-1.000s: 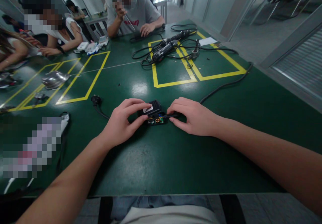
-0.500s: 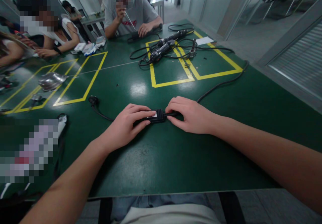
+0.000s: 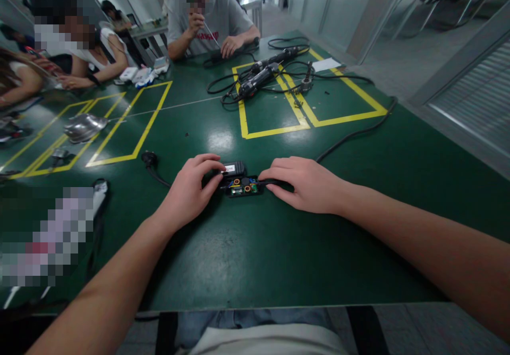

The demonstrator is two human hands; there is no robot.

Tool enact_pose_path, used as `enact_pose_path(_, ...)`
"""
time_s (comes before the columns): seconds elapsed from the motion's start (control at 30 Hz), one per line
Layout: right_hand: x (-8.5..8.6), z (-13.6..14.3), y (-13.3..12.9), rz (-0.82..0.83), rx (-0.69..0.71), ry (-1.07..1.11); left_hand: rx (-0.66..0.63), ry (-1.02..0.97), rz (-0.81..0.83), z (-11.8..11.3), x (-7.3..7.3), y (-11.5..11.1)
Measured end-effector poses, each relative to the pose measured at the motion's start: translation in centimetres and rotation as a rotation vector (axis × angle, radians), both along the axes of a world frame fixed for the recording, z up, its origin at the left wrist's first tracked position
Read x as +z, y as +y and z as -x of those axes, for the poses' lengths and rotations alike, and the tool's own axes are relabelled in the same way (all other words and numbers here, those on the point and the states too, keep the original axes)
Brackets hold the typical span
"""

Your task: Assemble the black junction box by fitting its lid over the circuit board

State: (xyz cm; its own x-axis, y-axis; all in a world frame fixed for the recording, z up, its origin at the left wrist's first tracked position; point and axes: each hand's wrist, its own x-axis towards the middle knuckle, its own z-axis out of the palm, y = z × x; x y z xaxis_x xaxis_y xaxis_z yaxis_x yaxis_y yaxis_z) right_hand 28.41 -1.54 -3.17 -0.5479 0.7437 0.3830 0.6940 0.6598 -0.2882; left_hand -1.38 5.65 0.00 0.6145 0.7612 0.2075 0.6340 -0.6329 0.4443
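A small black case with an exposed circuit board (image 3: 244, 186) lies on the green table between my hands, its copper coils and coloured parts facing up. Just behind it is its black cover (image 3: 238, 169), which bears a white label. My left hand (image 3: 195, 187) pinches the cover's left end between thumb and fingers. At the case's right end, my right hand (image 3: 298, 184) is closed around the black cable (image 3: 350, 133) that runs off to the right. From the left side, a cord leads out past my left hand to a black plug (image 3: 149, 159).
Electric screwdrivers (image 3: 258, 78) with tangled cords lie inside yellow tape frames, near a metal part (image 3: 306, 81). A shiny metal bowl-like piece (image 3: 84, 127) is at left. Across the table a person (image 3: 213, 20) holds a thin rod; others sit at left.
The cover has come off the case and moved back and slightly left with my left hand, exposing the circuit board. My right hand stays at the cable.
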Motion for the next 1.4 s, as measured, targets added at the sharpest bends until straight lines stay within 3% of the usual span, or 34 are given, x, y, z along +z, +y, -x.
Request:
enact_pose_path(0.1, -0.2, -0.1, 0.0, -0.03, 0.014, -0.011, -0.034, 0.009, -0.076, 0.2, 0.7, 0.0)
enact_pose_path(0.27, -0.4, -0.1, -0.1, -0.046, 0.038, 0.016, -0.208, 0.138, 0.022, 0.8, 1.3, -0.1)
enact_pose_path(0.53, -0.5, -0.2, -0.3, -0.103, 0.021, 0.006, -0.316, 0.033, 0.072, 1.5, 1.5, 0.3)
enact_pose_path(0.77, -0.5, -0.2, -0.4, -0.178, 0.008, 0.072, -0.294, -0.026, 0.037, 1.4, 1.6, 0.4)
enact_pose_path(1.4, -0.3, 0.0, -0.1, -0.167, 0.046, 0.075, -0.299, 0.029, 0.003, 1.3, 1.2, 0.5)
